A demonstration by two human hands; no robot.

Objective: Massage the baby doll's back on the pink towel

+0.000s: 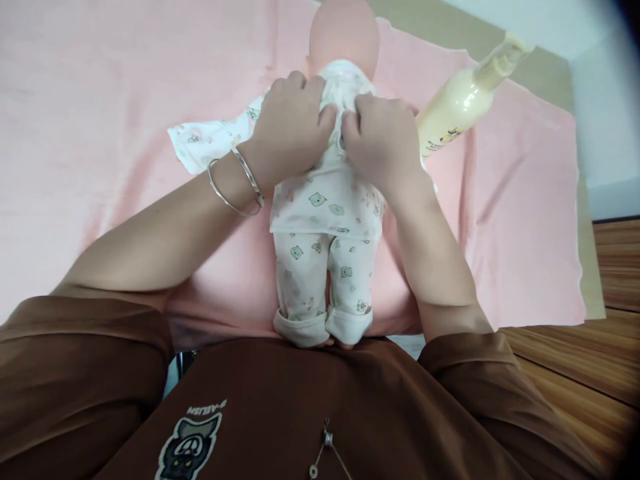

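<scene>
A baby doll [345,30] lies lengthwise in front of me, its bare head away from me and its feet towards me; its face does not show. It wears a white printed shirt [325,203] and matching trousers [303,273] with rolled-up cuffs. My left hand [295,127], a silver bangle on its wrist, is closed on the upper part of the shirt. Opposite it, my right hand [380,137] pinches the same cloth. The two thumbs nearly meet at the middle, and most fingertips are hidden. One printed sleeve [210,140] stretches out to the left.
Under the doll spreads a pink blanket [525,220] with some creases. A pale yellow pump bottle [457,103] is just beyond my right hand, tilted in view. Wooden boards [617,267] show at the right edge. My brown shirt [280,400] borders the near side.
</scene>
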